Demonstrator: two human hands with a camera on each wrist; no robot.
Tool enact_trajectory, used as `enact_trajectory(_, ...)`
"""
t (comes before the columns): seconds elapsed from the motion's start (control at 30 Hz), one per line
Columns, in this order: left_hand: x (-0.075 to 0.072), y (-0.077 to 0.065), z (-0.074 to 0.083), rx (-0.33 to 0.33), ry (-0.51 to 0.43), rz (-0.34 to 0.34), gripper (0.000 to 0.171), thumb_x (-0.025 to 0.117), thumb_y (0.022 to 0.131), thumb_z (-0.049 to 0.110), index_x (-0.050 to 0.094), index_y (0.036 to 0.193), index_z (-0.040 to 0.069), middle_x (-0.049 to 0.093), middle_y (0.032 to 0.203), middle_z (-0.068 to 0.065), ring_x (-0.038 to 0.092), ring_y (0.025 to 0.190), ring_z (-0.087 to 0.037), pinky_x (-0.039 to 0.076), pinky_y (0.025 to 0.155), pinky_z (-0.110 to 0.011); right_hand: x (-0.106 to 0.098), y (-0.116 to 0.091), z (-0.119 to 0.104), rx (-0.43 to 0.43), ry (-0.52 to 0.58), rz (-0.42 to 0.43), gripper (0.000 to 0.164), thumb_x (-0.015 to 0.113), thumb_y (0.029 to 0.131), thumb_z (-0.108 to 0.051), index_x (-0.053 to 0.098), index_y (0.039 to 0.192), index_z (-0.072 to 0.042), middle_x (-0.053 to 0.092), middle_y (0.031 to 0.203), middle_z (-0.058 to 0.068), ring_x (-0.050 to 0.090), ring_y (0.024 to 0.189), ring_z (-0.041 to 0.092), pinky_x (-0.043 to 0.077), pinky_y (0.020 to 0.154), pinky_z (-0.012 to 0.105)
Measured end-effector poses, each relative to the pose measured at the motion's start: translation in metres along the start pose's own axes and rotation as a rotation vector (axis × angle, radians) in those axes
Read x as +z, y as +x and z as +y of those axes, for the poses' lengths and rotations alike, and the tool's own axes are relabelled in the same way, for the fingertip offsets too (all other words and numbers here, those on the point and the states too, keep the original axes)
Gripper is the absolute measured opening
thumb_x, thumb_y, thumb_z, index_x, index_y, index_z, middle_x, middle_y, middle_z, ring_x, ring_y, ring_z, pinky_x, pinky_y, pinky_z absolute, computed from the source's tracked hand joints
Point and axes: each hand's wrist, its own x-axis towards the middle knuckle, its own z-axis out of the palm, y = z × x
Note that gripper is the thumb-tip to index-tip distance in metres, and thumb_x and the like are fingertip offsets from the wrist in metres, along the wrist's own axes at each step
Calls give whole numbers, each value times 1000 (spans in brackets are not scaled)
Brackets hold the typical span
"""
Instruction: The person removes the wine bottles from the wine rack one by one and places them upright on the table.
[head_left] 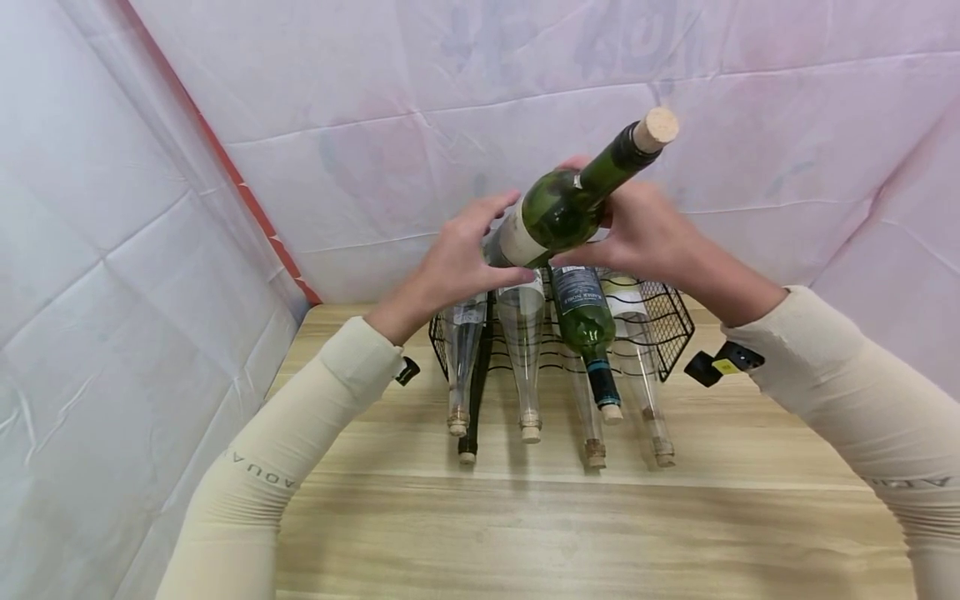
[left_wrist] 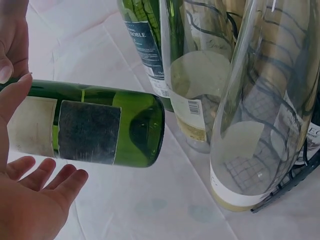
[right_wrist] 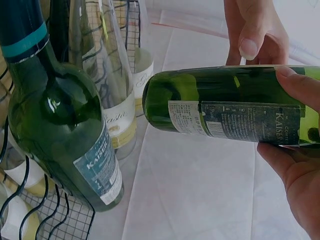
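Observation:
A green wine bottle [head_left: 564, 212] with a cork in its neck is held tilted above the wire rack [head_left: 681, 329], cork end up and to the right in the head view. My right hand [head_left: 645, 225] grips it near the shoulder; in the right wrist view thumb and fingers lie on opposite sides of the glass. My left hand [head_left: 468, 250] is spread around the label end, and its fingers [left_wrist: 65, 187] stand slightly off the bottle in the left wrist view. The bottle's dark label [right_wrist: 245, 122] reads KAISER.
Several corked bottles lie in the rack, necks toward me: clear ones [head_left: 522, 346], a dark one [head_left: 471, 417] and a green one with a blue label [head_left: 587, 325]. The rack stands at the back of a wooden table [head_left: 525, 533]. White sheeting [head_left: 360, 183] hangs behind and at the sides.

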Motion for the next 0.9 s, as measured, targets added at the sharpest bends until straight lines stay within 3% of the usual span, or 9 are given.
enact_trajectory(0.3,4,-2,-1,0,-30,19,88,85,66,38,42,141,17,50,134,1,46,114,-7,44,94,-27,6,2,2,-37,85,-22,73,85,62,2,50,125,-4,60,117,6,58,103,14,54,81,30)
enact_trajectory(0.5,6,-1,-3,12,-11,39,88,84,66,41,43,140,17,51,133,2,46,114,-7,45,94,-33,9,3,1,-41,119,-21,73,85,61,3,50,125,-2,59,117,5,57,105,14,53,83,31)
enact_trajectory(0.73,6,-1,-6,83,35,87,86,85,65,39,46,137,13,53,130,-1,46,114,-9,42,92,-29,13,5,-2,-17,114,-21,73,85,62,2,49,126,-3,57,118,4,55,106,14,51,85,33)
enact_trajectory(0.9,7,-2,-6,84,32,100,87,85,65,39,45,137,12,53,130,-2,47,113,-9,43,91,-29,14,7,-3,-11,99,-22,75,85,62,2,48,127,-3,58,118,7,55,105,16,51,86,36)
